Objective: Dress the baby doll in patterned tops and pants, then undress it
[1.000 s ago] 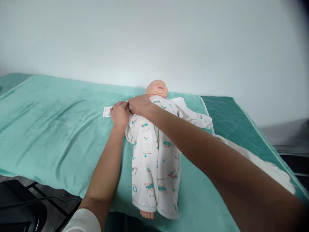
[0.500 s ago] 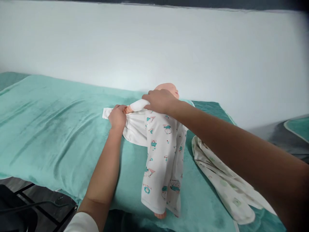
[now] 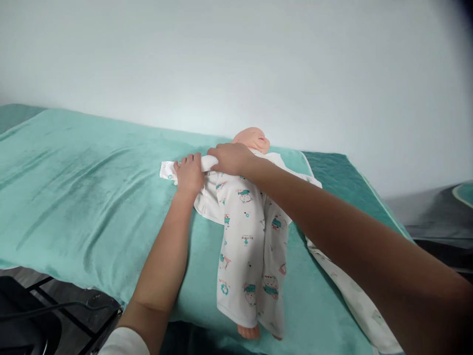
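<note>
A baby doll (image 3: pixel 251 137) lies on its back with its head toward the wall. White printed trousers (image 3: pixel 244 246) cover its legs, and bare feet show at the hems. Beneath its upper body a white top (image 3: pixel 210 199) is spread, one sleeve (image 3: pixel 168 170) reaching left. My left hand (image 3: pixel 190 172) is closed round the doll's forearm over that sleeve, hiding the doll's hand. My right hand (image 3: pixel 232 158) grips the white upper part of the same arm (image 3: pixel 209 162), close to the shoulder. Its palm covers part of the doll's chest.
A teal blanket (image 3: pixel 92 197) covers the table. Right of the doll lies a pale patterned garment (image 3: pixel 354 296), partly under my right forearm. A white wall (image 3: pixel 221 64) stands behind. At lower left are a black chair-like object (image 3: pixel 25 315) and a cable.
My left hand has moved slightly right, from the doll's hand up onto its forearm. The right hand has shifted a little left along the arm. The doll's face has turned upward somewhat.
</note>
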`<state>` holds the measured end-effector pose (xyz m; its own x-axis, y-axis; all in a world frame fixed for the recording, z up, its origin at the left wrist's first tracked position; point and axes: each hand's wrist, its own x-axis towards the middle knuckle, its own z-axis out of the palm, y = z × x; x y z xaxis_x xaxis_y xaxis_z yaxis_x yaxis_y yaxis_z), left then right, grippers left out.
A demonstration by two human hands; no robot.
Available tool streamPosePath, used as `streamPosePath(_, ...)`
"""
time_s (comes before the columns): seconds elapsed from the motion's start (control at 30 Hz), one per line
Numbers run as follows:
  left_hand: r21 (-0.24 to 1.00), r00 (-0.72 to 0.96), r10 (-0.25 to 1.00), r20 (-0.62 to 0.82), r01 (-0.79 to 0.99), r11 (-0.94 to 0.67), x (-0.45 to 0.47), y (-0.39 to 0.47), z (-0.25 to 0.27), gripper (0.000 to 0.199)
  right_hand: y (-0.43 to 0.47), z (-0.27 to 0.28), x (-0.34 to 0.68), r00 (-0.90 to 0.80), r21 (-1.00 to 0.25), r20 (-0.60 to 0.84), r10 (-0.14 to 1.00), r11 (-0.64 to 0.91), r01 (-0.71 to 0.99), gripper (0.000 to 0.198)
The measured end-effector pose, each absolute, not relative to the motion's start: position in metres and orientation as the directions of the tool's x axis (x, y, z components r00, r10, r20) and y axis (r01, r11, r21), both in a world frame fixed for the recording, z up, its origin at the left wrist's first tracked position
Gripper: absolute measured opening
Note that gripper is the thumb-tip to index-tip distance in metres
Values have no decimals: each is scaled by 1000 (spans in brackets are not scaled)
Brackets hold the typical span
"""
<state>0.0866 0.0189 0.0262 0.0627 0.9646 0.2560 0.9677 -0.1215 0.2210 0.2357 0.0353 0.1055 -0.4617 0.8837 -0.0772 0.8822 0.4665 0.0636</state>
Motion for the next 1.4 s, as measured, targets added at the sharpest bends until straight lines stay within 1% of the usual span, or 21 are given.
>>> streamPosePath(0.1,185,144,943,301,961,-206,91,18,26,43,33,104,243,-475,-52,-32,879,473,879,39)
streamPosePath(0.17,169,146,937,319,963,-208,92,17,27,39,29,104,256,-460,-190,33,887,458,869,43)
streamPosePath(0.23,161,95,941,324,975,-153,91,16,27,37,20,104,274,-403,-359,115,908,416,836,45)
streamPosePath(0.3,167,36,946,321,982,-94,89,16,27,38,8,99,294,-293,-530,197,936,353,771,42)
streamPosePath(0.37,183,-4,949,316,982,-57,87,16,26,39,-6,87,313,-118,-673,281,953,283,683,38)
streamPosePath(0.43,193,-30,950,312,981,-33,84,17,24,39,-17,69,331,86,-768,337,938,221,601,37)
streamPosePath(0.5,187,-44,950,310,982,-16,83,18,23,40,-24,47,346,241,-812,347,906,162,561,39)
streamPosePath(0.6,162,-47,953,300,987,-2,85,18,22,41,-26,20,362,290,-778,359,887,112,619,43)
streamPosePath(0.67,153,-53,953,298,988,7,87,18,23,42,-25,13,368,256,-694,379,889,90,714,46)
streamPosePath(0.73,183,-65,953,295,983,11,89,18,24,43,-23,14,375,219,-611,379,899,66,789,51)
streamPosePath(0.8,275,-63,961,269,961,-14,91,16,28,46,-23,18,382,228,-574,356,906,20,819,52)
streamPosePath(0.87,420,-39,969,243,905,-69,94,9,36,51,-24,22,389,287,-573,322,902,-56,817,50)
streamPosePath(0.97,620,38,958,283,755,-213,107,-8,56,46,-27,24,397,349,-576,307,885,-119,809,47)
streamPosePath(1.0,657,83,948,307,702,-274,114,-15,64,43,-28,24,397,351,-574,307,885,-123,810,47)
streamPosePath(1.07,673,235,912,337,617,-408,135,-26,80,37,-29,23,397,365,-567,294,883,-147,810,45)
streamPosePath(1.13,606,444,834,328,578,-547,161,-30,95,34,-30,23,395,397,-554,265,879,-198,809,43)
streamPosePath(1.2,445,602,743,292,602,-663,189,-27,104,31,-30,22,394,413,-533,247,876,-234,813,41)
streamPosePath(1.27,257,661,720,210,674,-693,217,-18,110,32,-30,22,394,415,-518,236,879,-247,819,40)
streamPosePath(1.3,179,679,721,139,699,-692,230,-12,112,32,-30,22,395,414,-515,228,881,-251,820,40)
streamPosePath(1.33,119,695,717,54,708,-696,241,-6,114,32,-30,22,395,413,-513,221,884,-255,820,39)
streamPosePath(1.4,60,678,725,-118,734,-676,260,5,117,33,-30,22,396,402,-507,209,891,-253,824,37)
